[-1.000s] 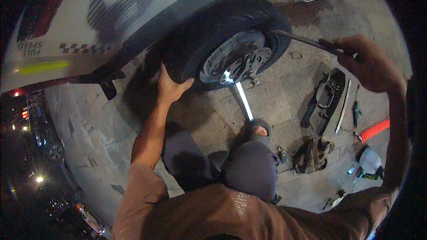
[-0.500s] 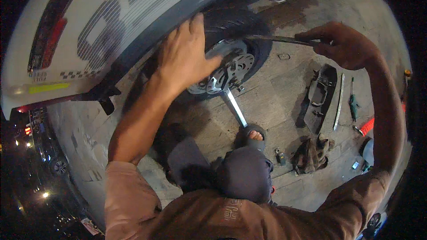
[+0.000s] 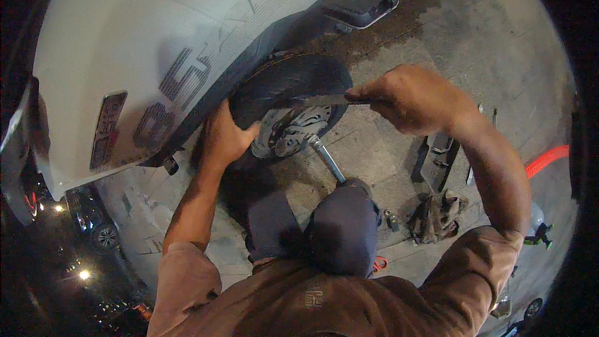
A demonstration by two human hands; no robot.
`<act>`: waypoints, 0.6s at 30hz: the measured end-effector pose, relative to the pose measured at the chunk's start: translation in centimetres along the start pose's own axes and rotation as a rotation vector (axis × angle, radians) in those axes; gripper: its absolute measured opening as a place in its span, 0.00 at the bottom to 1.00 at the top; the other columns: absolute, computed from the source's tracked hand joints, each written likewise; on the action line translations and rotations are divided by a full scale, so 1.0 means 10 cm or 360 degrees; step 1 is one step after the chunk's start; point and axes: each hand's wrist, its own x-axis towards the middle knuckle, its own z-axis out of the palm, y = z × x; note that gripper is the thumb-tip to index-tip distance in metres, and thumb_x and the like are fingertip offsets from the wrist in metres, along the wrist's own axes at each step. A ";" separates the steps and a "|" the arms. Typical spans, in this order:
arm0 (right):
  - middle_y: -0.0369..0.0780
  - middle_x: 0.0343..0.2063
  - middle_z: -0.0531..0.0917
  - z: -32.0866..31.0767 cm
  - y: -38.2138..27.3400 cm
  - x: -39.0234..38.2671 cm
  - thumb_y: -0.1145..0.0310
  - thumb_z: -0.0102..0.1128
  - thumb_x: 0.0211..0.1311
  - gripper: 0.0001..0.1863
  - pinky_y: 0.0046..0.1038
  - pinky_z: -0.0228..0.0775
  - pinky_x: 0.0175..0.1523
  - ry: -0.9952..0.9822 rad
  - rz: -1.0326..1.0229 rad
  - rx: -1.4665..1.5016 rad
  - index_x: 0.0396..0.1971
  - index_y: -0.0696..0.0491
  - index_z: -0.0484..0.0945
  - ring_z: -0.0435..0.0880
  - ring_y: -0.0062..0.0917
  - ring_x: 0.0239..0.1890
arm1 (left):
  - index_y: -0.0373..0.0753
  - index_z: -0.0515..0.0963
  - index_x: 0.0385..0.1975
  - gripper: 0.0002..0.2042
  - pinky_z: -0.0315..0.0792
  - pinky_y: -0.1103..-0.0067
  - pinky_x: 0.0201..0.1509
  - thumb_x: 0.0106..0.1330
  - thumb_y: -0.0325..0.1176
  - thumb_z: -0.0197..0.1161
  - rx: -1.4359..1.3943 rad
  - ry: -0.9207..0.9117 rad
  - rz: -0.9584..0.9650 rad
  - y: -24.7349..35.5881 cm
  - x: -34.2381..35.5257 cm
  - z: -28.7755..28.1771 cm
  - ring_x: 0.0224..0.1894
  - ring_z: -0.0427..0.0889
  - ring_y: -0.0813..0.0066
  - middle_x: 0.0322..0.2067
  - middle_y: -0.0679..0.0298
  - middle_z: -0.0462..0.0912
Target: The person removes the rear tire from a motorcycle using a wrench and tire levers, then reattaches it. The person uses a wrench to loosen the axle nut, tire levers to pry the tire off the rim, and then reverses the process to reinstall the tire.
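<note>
A black tyre (image 3: 306, 78) on a wheel with a holed brake disc (image 3: 268, 140) lies beneath the white vehicle body. My left hand (image 3: 226, 137) grips the tyre's left side, thumb spread toward the disc; its other fingers are mostly hidden. My right hand (image 3: 412, 98) is closed around one end of a flat metal tyre lever (image 3: 334, 101). The lever runs leftward across the tyre's edge, above the disc. Between the wheel hub and my foot area slants a silver metal bar (image 3: 327, 162), its lower end beside my knee.
White body panel (image 3: 143, 43) overhangs the wheel from the upper left. On the paving to the right lie a black plastic part (image 3: 440, 162), a crumpled brown cloth (image 3: 437, 218) and a red hose (image 3: 549, 159). A parked car (image 3: 100, 224) stands at the far left.
My right hand has moved left and lower with the lever, closer to the wheel. My left hand has slid down and left along the tyre. The view has shifted too.
</note>
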 end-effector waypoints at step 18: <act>0.46 0.25 0.83 -0.16 -0.56 0.23 0.72 0.54 0.54 0.12 0.38 0.79 0.36 0.0089 0.0234 -0.0573 0.36 0.50 0.84 0.84 0.42 0.32 | 0.34 0.63 0.61 0.49 0.69 0.58 0.55 0.40 0.54 0.77 0.0299 0.0205 0.0147 0.31 0.06 0.10 0.50 0.76 0.41 0.48 0.42 0.75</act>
